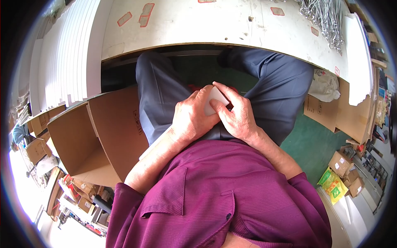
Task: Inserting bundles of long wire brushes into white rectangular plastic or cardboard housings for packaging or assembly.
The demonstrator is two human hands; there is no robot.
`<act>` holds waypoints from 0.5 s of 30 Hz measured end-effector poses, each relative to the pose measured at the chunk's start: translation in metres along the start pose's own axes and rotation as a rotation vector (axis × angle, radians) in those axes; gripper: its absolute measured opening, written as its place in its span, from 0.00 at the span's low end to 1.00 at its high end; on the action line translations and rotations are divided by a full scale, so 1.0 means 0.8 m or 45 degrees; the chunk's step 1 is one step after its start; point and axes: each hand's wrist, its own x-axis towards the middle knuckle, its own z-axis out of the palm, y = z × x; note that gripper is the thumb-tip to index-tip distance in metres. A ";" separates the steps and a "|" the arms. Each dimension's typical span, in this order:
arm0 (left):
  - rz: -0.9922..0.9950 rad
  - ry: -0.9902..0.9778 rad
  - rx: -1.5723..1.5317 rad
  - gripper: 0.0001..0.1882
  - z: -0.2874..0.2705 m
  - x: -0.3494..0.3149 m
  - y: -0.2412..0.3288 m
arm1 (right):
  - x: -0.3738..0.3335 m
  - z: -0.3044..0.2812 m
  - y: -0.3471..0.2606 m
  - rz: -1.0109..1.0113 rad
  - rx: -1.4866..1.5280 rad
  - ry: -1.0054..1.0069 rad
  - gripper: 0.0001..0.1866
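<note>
A small flat white piece with rounded corners sits between my two hands, just above my lap; its exact kind cannot be made out. My left hand curls around its left side, with the fingers bent beneath or behind it. My right hand grips the other side, the thumb lying across its face and the index finger along the far edge. Part of the piece is hidden by the fingers.
Ahead stands a white worktable with red-bordered labels. A bunch of metal wire hooks lies at its far right. White panels stand at the left, above an open cardboard box. More cartons and a yellow-green bag are at right.
</note>
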 end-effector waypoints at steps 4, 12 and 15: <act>-0.016 -0.010 0.002 0.30 0.002 0.000 -0.001 | 0.001 0.001 0.004 -0.008 -0.003 0.008 0.23; -0.009 -0.021 0.015 0.31 0.005 0.001 -0.005 | 0.003 0.002 0.009 -0.060 0.019 0.036 0.23; 0.004 -0.011 0.008 0.31 0.005 0.000 -0.005 | 0.003 0.004 0.011 -0.066 0.040 0.052 0.23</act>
